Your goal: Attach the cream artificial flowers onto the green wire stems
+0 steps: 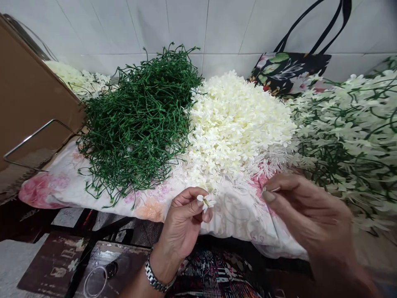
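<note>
Delicately, the left fingers [187,211] pinch a thin-petalled white flower [206,202], the right fingers [289,182] a slim pale sliver [276,189]

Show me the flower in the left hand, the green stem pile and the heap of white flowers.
Flower [206,202]: head view, near its centre.
Green stem pile [142,111]: head view, mid-pile.
Heap of white flowers [240,120]: head view, mid-heap.

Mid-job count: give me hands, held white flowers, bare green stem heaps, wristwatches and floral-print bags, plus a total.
Hands: 2 (left hand, right hand)
White flower held: 1
Green stem heap: 1
Wristwatch: 1
Floral-print bag: 1
Total: 6
</note>
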Tool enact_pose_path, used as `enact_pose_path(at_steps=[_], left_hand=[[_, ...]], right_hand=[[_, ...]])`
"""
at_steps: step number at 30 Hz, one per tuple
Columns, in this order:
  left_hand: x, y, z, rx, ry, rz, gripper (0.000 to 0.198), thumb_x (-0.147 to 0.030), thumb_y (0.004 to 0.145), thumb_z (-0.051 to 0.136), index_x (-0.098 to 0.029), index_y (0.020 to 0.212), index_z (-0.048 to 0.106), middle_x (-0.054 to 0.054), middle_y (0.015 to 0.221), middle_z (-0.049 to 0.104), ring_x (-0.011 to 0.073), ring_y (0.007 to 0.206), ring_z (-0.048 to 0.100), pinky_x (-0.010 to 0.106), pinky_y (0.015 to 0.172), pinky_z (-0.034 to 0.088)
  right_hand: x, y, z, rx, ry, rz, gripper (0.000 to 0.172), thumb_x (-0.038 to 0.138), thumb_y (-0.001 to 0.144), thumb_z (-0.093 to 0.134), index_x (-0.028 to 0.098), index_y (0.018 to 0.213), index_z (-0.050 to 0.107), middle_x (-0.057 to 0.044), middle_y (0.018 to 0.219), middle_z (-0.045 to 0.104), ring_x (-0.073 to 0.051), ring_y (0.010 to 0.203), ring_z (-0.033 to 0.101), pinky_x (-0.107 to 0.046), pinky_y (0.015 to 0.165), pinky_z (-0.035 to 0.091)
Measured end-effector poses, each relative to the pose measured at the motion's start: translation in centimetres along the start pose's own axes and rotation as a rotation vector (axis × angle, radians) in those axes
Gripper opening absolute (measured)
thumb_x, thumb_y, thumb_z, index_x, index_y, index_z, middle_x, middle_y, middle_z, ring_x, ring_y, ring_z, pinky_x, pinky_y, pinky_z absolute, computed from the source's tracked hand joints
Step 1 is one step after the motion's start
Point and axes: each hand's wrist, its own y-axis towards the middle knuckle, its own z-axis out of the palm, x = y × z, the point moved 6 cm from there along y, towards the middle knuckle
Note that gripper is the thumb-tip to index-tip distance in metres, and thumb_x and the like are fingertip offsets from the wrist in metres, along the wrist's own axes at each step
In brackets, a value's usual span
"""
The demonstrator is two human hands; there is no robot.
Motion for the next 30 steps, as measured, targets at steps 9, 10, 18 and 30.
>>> enact_pose_path(at_steps=[9,10,18,30], left_hand=[[0.9,-0.4,0.5,0.009,-0.029,-0.032,0.018,-0.022,0.054,0.078,-0.016,0.065,0.065,-0.003,0.046,0.056,0.0072,0.045,0.049,0.019,0.049,0.036],[0.9,-0.4,0.5,0.013,-0.035,-0.025,0.017,-0.021,0.054,0.078,-0.016,0.065,0.065,-0.003,0.046,0.057,0.0072,0.045,0.05,0.019,0.049,0.037],[0.7,-0.5,0.8,0.019,0.011,0.081,0.013,-0.021,0.056,0.079,-0.017,0.061,0.068,-0.003,0.051,0.059,0.0067,0.046,0.051,0.018,0.05,0.041],[-0.6,-0.8,0.2,-0.019,0.205,0.342,0.011,-0.027,0.055,0.081,-0.02,0.06,0.074,0.001,0.061,0.063,0.0097,0.06,0.054,0.018,0.054,0.044]], right_hand=[[2.0,-0.8,6.0,0.133,0.302,0.041,0.007,0.013,0.082,0.054,0.02,0.081,0.056,0.0,0.07,0.058,-0.011,0.064,0.056,-0.023,0.057,0.047],[2.0,-0.9,6.2,0.119,0.308,0.026,0.008,0.012,0.082,0.054,0.02,0.081,0.056,0.0,0.07,0.057,-0.011,0.065,0.056,-0.024,0.058,0.047],[1.9,-1.6,6.4,0.014,0.222,-0.053,0.012,0.008,0.08,0.057,0.02,0.081,0.057,0.001,0.069,0.055,-0.011,0.063,0.054,-0.024,0.054,0.046],[2.8,-1.9,6.4,0.024,0.094,-0.213,0.018,0.0,0.076,0.057,0.014,0.087,0.058,-0.002,0.077,0.054,-0.009,0.07,0.053,-0.021,0.059,0.046]])
